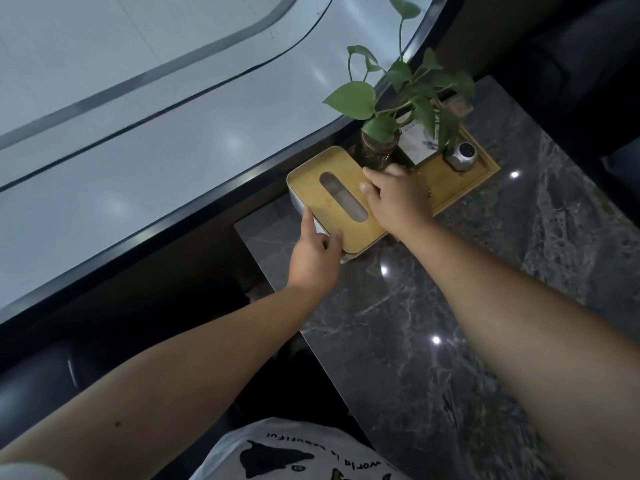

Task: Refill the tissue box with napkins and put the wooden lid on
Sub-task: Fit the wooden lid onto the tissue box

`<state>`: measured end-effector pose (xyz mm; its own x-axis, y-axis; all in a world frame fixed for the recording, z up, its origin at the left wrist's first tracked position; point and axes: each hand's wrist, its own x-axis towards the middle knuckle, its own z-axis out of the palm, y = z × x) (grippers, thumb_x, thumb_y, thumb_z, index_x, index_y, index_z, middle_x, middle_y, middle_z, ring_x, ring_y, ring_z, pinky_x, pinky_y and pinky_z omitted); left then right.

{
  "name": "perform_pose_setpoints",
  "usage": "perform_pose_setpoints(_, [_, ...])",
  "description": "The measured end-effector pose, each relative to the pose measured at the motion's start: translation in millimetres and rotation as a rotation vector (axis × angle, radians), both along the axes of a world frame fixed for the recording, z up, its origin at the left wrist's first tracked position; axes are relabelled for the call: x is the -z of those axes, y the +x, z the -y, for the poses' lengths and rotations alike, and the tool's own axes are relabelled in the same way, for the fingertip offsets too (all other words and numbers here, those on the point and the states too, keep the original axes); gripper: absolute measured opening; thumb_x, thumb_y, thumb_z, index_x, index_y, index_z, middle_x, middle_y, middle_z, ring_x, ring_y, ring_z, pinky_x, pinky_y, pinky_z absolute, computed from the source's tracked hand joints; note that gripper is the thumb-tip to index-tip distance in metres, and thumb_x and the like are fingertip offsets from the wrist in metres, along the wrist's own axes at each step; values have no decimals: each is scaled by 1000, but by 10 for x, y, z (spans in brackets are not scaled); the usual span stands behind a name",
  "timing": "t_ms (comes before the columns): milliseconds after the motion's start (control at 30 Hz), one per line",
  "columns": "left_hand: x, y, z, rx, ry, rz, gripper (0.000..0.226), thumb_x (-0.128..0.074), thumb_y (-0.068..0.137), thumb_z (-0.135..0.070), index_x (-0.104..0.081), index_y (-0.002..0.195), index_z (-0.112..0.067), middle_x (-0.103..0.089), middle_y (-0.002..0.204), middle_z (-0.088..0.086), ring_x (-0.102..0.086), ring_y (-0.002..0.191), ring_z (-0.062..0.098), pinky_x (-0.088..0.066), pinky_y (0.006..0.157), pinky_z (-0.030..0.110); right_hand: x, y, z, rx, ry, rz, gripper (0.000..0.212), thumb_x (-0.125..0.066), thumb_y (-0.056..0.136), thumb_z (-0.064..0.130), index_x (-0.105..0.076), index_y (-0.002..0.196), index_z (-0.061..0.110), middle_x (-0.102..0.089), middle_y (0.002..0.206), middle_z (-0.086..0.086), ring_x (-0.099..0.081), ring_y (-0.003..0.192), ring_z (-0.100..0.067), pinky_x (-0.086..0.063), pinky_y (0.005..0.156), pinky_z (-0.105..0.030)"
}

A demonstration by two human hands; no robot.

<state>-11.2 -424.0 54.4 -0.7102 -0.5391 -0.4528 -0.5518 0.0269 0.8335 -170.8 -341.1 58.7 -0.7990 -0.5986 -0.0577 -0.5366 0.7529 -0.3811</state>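
Observation:
A white tissue box [299, 204] stands at the far corner of a dark marble table [433, 306], with its wooden lid [311, 188] on top. An oval slot [343, 197] in the lid shows something pale inside. My left hand [313, 258] grips the near left corner of the box, thumb on the lid and a finger along the white side. My right hand [398, 199] holds the lid's right edge, fingers curled over it. No loose napkins are in view.
A wooden tray [457, 181] sits right of the box, holding a potted green plant [398, 98] in a glass jar, a white card and a small silver device [462, 155]. A glass railing runs along the table's left side.

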Motion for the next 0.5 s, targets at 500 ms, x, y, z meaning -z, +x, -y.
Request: perform_pose_setpoints(500, [140,18,0,41,-89,-24,72,-45,99,-33,3,152,-30,-57,56,-9,-53,48,3,-39,41,17,82,17,3,-54,45,-129,40,-47,98,34,-56,132,16,-58,118,-12,-58,95,-30,-44,71,-34])
